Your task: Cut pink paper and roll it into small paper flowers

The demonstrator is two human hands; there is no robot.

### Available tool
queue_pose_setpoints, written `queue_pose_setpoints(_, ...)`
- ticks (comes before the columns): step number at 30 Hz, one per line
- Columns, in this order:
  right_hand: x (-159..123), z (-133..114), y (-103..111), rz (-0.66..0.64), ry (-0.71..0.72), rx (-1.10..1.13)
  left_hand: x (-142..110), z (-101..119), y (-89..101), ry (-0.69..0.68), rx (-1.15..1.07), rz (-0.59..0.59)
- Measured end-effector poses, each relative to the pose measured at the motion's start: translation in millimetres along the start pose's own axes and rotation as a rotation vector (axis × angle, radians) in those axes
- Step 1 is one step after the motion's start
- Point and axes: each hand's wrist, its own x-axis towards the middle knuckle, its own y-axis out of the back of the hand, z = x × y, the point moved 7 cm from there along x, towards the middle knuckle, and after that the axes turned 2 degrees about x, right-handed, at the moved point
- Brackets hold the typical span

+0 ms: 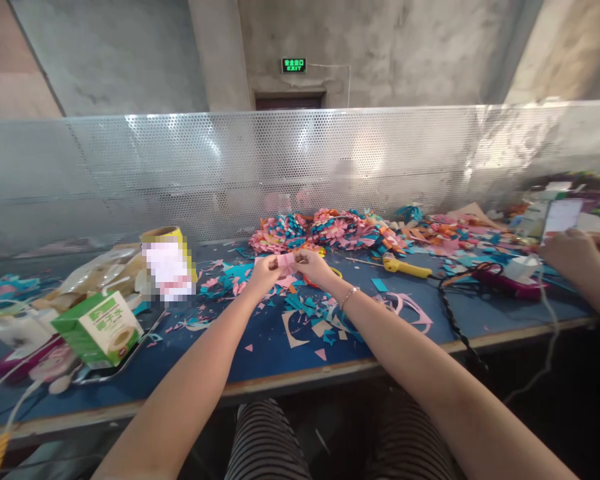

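Between my two hands is a small piece of pink paper or felt (pixel 286 261), held above the middle of the table. My left hand (pixel 265 272) pinches its left side, and my right hand (pixel 312 265) grips its right side. Finer folds in the piece are too small to make out. Just behind my hands lies a heap of pink, blue and orange flower-like bundles (pixel 340 230). Blue and pink scraps (pixel 320 313) are scattered below and around them. Something with yellow and orange handles, partly hidden by my right hand, lies under it.
A yellow glue gun (pixel 405 268) with a dark cord lies to the right. At the left stand a green-and-white box (pixel 100 328) and a yellow tube (pixel 173 263). A perforated metal screen (pixel 280 167) closes the back. Far right, another person's hand (pixel 575 257) holds a phone.
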Motion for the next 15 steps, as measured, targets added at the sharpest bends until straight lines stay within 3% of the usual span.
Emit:
queue_pose_setpoints(7,2.6,-9.7,5.6,0.012,-0.038,-0.063,7.8,-1.2,3.6,0.022,-0.025,0.010)
queue_pose_setpoints(15,1.5,-28.8,6.2,-0.049,0.058,-0.065,6.5,1.9,7.2,0.082,-0.075,0.043)
